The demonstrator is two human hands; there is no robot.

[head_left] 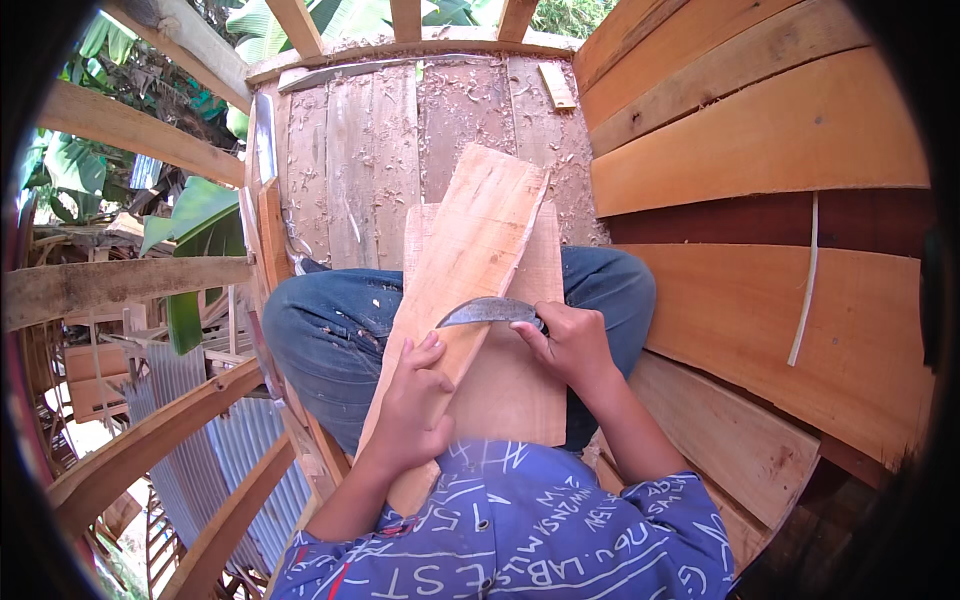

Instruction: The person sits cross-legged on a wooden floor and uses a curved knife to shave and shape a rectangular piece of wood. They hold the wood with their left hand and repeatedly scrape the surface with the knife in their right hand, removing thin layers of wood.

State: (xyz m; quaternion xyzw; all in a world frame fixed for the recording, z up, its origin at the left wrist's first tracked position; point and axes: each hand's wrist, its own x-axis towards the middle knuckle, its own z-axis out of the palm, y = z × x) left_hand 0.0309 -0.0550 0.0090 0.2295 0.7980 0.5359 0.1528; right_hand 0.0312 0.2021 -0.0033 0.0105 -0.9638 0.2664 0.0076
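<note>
Rising on the right, a wall of broad orange-brown boards (730,140) flanks a plank floor (345,150), while wooden rails (130,290) run along the left. Between them sits a person in a blue patterned shirt (430,540), with jeans-clad legs (330,310) folded out to both sides. A long pale board (470,235) slants across the lap, its far end leaning right and its near end reaching the shirt. Under it lies a shorter, wider board (520,395), showing mostly on the right. The left hand (408,400) rests on the near half of the long pale board, fingers bent; whether they pinch its edge I cannot tell. The right hand (572,345) is closed around the handle end of a curved knife (490,311), whose blade crosses the board's right edge, tip to the left. On the far floor lie a small wood block (556,86) and scattered curly shavings (465,110).
</note>
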